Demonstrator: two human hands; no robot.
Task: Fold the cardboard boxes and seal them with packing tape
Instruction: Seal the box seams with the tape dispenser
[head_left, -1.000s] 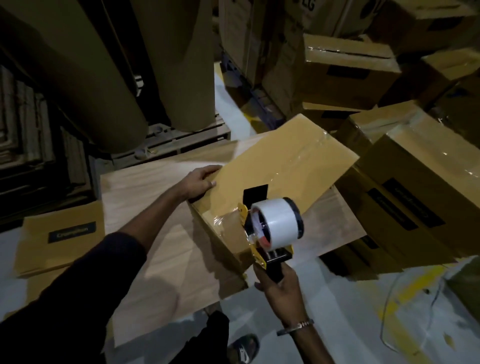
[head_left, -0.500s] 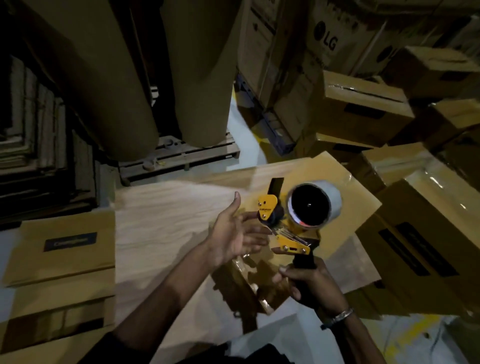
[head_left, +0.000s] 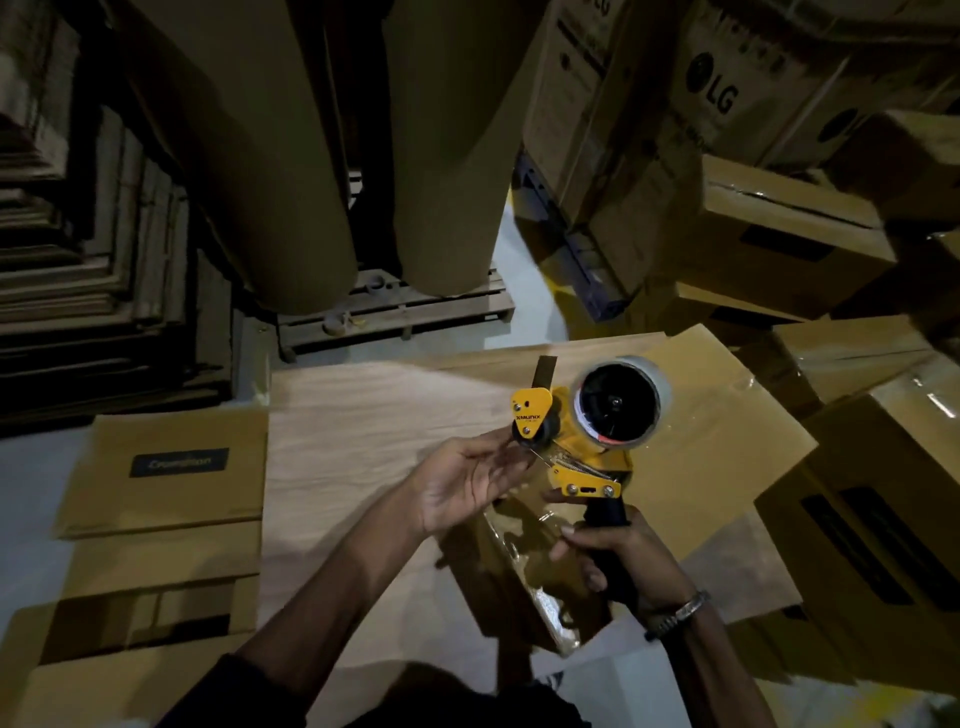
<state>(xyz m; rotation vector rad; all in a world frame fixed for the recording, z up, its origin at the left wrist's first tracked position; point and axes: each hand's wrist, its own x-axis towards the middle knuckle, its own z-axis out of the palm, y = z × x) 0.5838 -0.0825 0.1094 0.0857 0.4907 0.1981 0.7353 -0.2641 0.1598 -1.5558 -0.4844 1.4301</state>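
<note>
Cardboard box (head_left: 691, 467) lies on the wooden table (head_left: 363, 415), under the raised tape dispenser (head_left: 587, 431). Right hand (head_left: 618, 556) grips the dispenser's black handle, while left hand (head_left: 467, 483), fingers loosely spread, touches its front roller.

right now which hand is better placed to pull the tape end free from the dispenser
Left. The left hand has its fingers at the roller end of the tape dispenser, while the right hand grips its handle.

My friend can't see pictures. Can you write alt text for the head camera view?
A right hand grips a yellow tape dispenser above a taped cardboard box, while the left hand fingers its roller end. More sealed boxes sit to the right.
</note>
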